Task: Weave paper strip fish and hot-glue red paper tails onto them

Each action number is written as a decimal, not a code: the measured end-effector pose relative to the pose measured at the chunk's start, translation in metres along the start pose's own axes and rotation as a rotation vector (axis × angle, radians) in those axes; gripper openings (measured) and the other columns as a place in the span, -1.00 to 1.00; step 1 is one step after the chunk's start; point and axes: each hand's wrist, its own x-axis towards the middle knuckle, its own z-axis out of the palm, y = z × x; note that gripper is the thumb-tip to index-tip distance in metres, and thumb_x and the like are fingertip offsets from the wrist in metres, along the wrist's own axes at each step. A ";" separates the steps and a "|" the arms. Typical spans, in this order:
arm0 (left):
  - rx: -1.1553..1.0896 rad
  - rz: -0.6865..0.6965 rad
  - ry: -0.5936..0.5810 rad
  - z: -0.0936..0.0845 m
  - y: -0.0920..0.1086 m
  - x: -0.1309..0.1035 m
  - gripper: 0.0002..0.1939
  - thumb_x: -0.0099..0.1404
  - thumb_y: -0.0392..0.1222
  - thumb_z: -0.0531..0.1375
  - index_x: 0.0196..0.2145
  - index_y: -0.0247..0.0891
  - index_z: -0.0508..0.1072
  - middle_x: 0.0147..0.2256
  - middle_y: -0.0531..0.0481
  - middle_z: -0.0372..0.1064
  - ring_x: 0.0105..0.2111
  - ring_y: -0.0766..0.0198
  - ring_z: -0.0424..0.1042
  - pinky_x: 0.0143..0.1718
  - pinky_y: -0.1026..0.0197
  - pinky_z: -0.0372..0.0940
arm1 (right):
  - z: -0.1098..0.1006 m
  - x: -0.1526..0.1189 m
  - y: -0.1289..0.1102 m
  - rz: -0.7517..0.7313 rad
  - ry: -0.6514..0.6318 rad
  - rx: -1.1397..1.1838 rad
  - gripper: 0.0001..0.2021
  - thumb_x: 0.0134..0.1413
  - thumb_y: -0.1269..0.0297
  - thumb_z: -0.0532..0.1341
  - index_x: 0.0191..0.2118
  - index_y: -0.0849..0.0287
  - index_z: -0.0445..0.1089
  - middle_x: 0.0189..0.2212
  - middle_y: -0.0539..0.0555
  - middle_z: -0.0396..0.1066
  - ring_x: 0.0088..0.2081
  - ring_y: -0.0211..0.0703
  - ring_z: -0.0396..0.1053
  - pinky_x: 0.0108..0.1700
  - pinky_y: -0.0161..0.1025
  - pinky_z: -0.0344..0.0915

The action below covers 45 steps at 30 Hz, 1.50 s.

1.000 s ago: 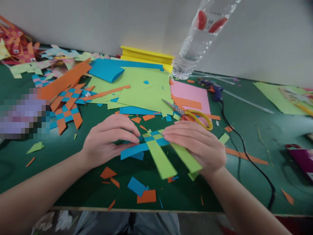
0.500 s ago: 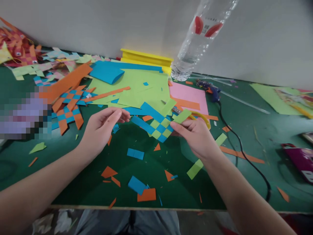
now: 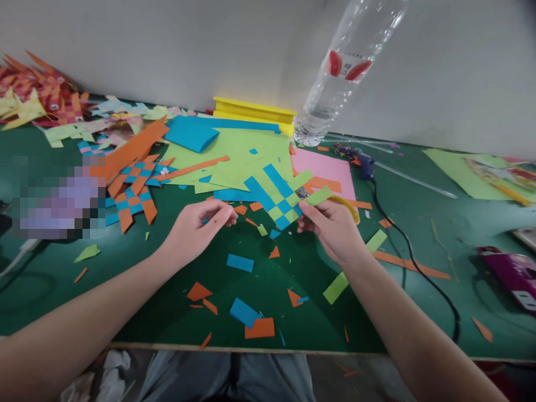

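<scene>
My right hand (image 3: 333, 226) pinches the right corner of a woven paper piece (image 3: 285, 204), a checkerboard of blue and light green strips with loose ends sticking out at the top. Left of it, my left hand (image 3: 207, 223) is apart from the weave, its fingers curled with the thumb against them and nothing visible in them. Behind my right hand is the yellow handle of a pair of scissors (image 3: 350, 209); whether the hand touches it is hidden. Blue, orange and green paper scraps (image 3: 240, 262) lie on the green table below.
Finished blue-orange weaves (image 3: 136, 201) and a phone-like blurred object (image 3: 62, 201) are at left. Green sheets (image 3: 251, 142) lie behind, near a leaning water bottle (image 3: 335, 78). A glue gun (image 3: 362, 164) trails a black cord. A purple packet (image 3: 508, 273) sits far right.
A light green strip between the blue ends now shows on the weave, which has turned slightly. My left hand has curled its fingers more and lies a little lower and further right in view.
</scene>
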 end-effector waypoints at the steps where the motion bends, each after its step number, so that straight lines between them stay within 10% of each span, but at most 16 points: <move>1: 0.029 0.000 -0.019 0.000 0.000 0.000 -0.66 0.35 0.02 0.06 -0.38 -0.23 0.50 -0.39 -0.02 0.50 -0.38 0.24 0.45 -0.40 0.27 0.30 | 0.001 0.000 0.000 -0.022 -0.007 -0.067 -0.69 -0.06 0.05 0.34 -0.54 0.21 0.43 -0.63 -0.03 0.37 -0.58 -0.32 0.33 -0.46 -0.26 0.39; 10: 0.162 0.021 -0.087 0.002 -0.003 -0.001 -0.69 0.36 0.01 0.06 -0.30 -0.23 0.48 -0.36 0.00 0.50 -0.43 0.27 0.41 -0.41 0.26 0.25 | 0.024 -0.009 -0.014 -0.049 0.030 -0.058 -0.67 -0.20 0.13 0.43 -0.30 0.21 0.47 -0.60 0.00 0.48 -0.53 -0.20 0.47 -0.37 -0.19 0.47; 18: -0.362 -0.130 -0.113 0.004 -0.002 0.002 -0.51 0.39 0.15 -0.04 -0.18 -0.31 0.45 -0.26 -0.14 0.51 -0.30 0.18 0.51 -0.20 0.14 0.38 | 0.059 -0.011 -0.021 0.108 0.023 0.302 -0.71 -0.24 0.14 0.44 -0.38 0.20 0.48 -0.50 0.00 0.51 -0.48 -0.22 0.49 -0.35 -0.23 0.50; 23: -0.317 -0.153 -0.124 0.001 0.000 0.004 -0.62 0.24 0.11 0.20 -0.23 -0.30 0.46 -0.28 -0.09 0.50 -0.33 0.20 0.51 -0.22 0.15 0.41 | 0.070 -0.014 -0.011 0.129 -0.053 0.286 -0.68 -0.12 0.10 0.39 -0.27 0.21 0.49 -0.44 0.04 0.54 -0.43 -0.17 0.53 -0.32 -0.23 0.52; 38: -0.308 -0.242 0.047 -0.004 -0.008 0.006 -0.65 0.15 0.08 0.29 -0.34 -0.30 0.45 -0.39 -0.01 0.45 -0.38 0.25 0.44 -0.28 0.20 0.38 | 0.048 -0.012 -0.007 -0.084 -0.063 0.033 -0.61 0.03 0.04 0.28 -0.08 0.17 0.38 -0.24 0.12 0.54 -0.20 -0.11 0.51 -0.24 -0.21 0.49; 45: -0.333 -0.244 -0.063 -0.008 -0.013 0.006 -0.67 0.20 0.07 0.25 -0.22 -0.24 0.52 -0.25 -0.06 0.52 -0.24 0.14 0.49 -0.19 0.13 0.40 | 0.043 -0.004 -0.002 -0.114 -0.041 0.070 -0.50 -0.01 0.07 0.30 0.01 0.21 0.26 -0.07 0.23 0.46 -0.20 -0.13 0.50 -0.19 -0.14 0.50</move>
